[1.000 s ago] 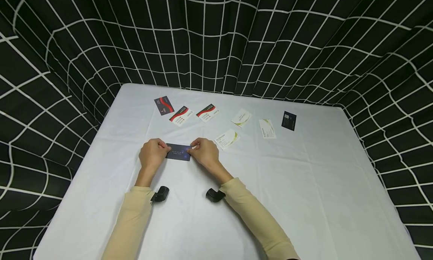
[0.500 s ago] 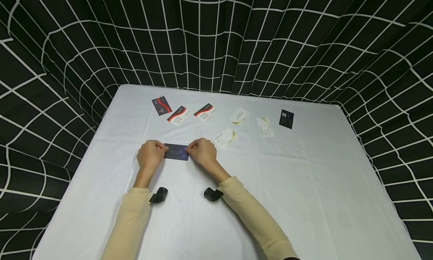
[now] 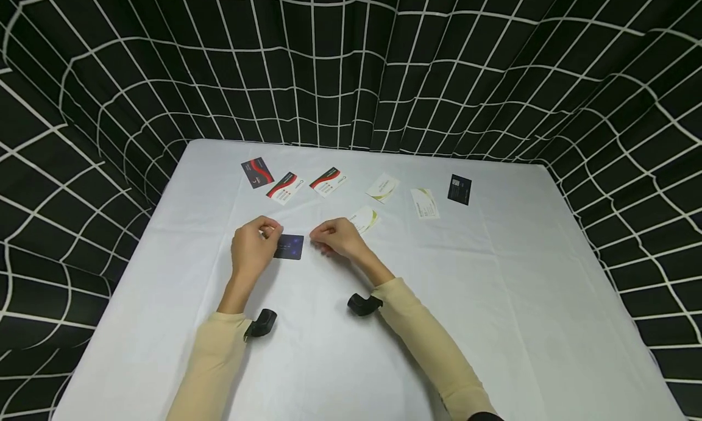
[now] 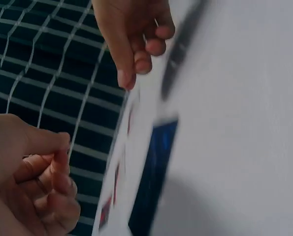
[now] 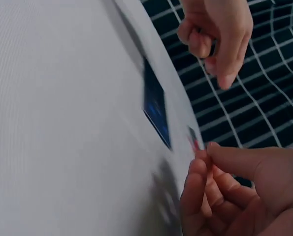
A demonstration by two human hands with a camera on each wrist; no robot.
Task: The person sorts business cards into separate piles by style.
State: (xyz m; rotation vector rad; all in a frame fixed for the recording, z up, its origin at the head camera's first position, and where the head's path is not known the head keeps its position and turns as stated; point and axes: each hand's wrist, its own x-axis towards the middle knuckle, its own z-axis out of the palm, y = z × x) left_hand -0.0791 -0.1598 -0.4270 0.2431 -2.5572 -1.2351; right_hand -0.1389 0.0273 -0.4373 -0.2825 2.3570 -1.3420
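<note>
A dark blue card (image 3: 290,247) with light spots lies flat on the white table. My left hand (image 3: 254,247) is above its left end, hiding that part in the head view. Both wrist views show the hand raised off the card, fingers loosely curled and thumb near the index fingertip, holding nothing. My right hand (image 3: 341,238) hovers just right of the card, its fingers loosely bent with nothing between them. It partly covers a white card with a yellow-green curve (image 3: 364,219) behind it. In the left wrist view the blue card (image 4: 155,169) lies apart from both hands.
Toward the back left are a dark red-striped card (image 3: 257,172) and two white cards with red-and-black bands (image 3: 284,188). White yellow-green cards (image 3: 425,203) and a black card (image 3: 459,189) lie farther right. A black gridded curtain (image 3: 340,61) surrounds the white table (image 3: 466,323).
Both hands have let go of the blue card and lifted off it. The right hand has moved away to the right; the left has shifted slightly right over the card. The head view drifted a little.
</note>
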